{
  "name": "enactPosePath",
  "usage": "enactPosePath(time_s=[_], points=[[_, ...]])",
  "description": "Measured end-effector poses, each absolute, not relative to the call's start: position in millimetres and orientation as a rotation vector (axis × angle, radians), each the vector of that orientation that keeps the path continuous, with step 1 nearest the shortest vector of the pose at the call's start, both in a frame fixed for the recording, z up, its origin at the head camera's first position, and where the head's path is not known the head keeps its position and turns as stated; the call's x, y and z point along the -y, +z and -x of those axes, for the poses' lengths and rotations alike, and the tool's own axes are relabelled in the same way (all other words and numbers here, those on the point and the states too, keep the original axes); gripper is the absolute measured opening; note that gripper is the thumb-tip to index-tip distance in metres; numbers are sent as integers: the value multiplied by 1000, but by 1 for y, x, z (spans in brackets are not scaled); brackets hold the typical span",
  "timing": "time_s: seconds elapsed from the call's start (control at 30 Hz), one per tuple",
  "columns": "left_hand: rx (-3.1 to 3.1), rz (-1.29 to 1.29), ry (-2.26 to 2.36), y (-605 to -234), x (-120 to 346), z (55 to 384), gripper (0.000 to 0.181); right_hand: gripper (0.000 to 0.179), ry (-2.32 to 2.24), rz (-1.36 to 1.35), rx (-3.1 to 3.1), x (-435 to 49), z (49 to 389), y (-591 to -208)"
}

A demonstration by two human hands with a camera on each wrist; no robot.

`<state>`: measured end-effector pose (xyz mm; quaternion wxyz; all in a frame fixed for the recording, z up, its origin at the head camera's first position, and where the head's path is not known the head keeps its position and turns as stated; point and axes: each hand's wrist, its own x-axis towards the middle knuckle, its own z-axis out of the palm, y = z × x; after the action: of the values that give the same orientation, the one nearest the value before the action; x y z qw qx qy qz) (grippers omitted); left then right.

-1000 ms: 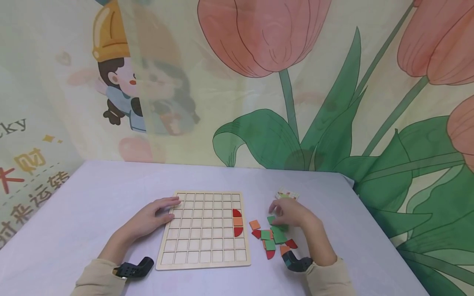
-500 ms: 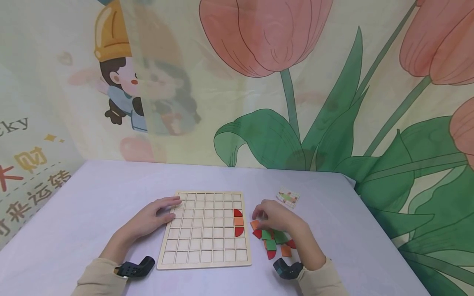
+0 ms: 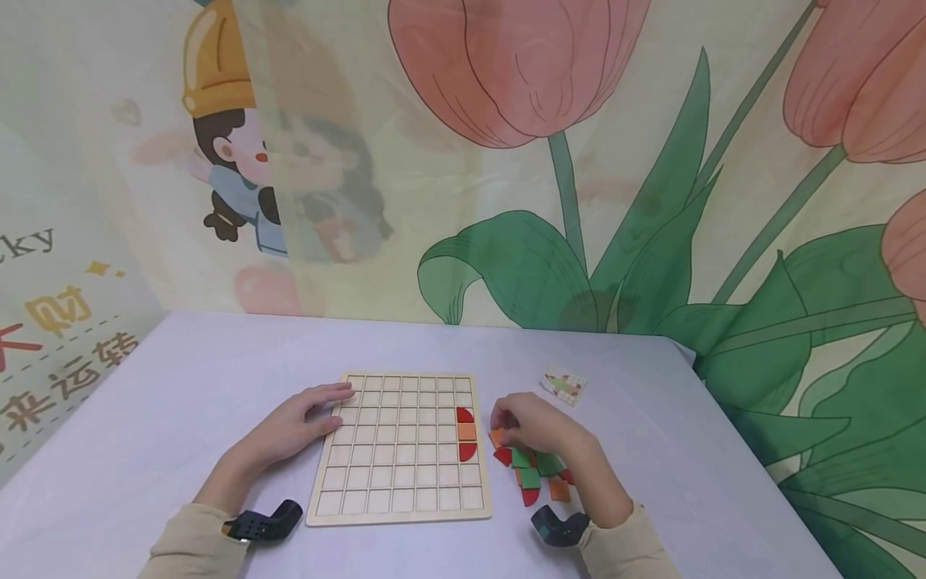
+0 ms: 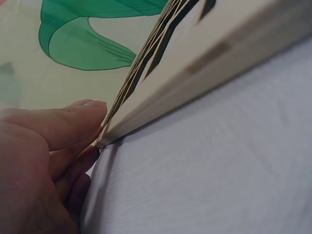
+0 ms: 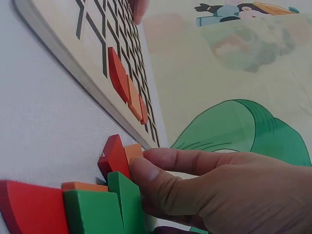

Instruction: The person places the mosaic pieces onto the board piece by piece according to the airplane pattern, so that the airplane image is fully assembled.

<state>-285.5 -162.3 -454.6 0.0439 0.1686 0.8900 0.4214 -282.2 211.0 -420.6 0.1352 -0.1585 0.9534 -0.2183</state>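
My left hand rests at the left edge of a pale wooden grid board, its fingers relaxed over the rim. In the left wrist view, the thumb and fingers lie right at the board's corner. My right hand is over the loose tiles right of the board. Its thumb and forefinger pinch a small orange square tile, as the right wrist view shows. Beside that tile lie a red quarter-round tile and green tiles. Two red quarter-rounds with an orange square between them sit in the board's right column.
A small printed pattern card lies behind the right hand. More loose tiles, such as an orange square and a red quarter-round, lie near the right wrist. A white cloth covers the table, with a printed backdrop behind.
My right hand has moved left and slightly toward me, from the green tiles beside the card to the orange square tile, which it now pinches. The left hand has stayed in place.
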Motion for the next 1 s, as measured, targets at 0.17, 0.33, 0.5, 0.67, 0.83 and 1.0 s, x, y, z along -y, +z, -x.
enactPosePath(time_s=[0.17,0.33,0.5,0.67,0.83,1.0], points=[[-2720,-513,1288,-454,163,286,45,17,-617,485,-2800,-209,285,-422],[-2712,-510,1299,-454,163,286,45,14,-617,522,-2882,-207,288,-424],[-2696,-527,1319,-454,163,285,45,11,-682,544,-2964,-201,286,-420],[-2694,-538,1322,-453,162,285,44,8,-790,626,-3019,-184,279,-417],[-2701,-540,1315,-452,162,285,45,8,-881,701,-3062,-165,271,-421],[-2705,-514,1309,-453,162,285,45,9,-876,693,-3083,-156,267,-430]])
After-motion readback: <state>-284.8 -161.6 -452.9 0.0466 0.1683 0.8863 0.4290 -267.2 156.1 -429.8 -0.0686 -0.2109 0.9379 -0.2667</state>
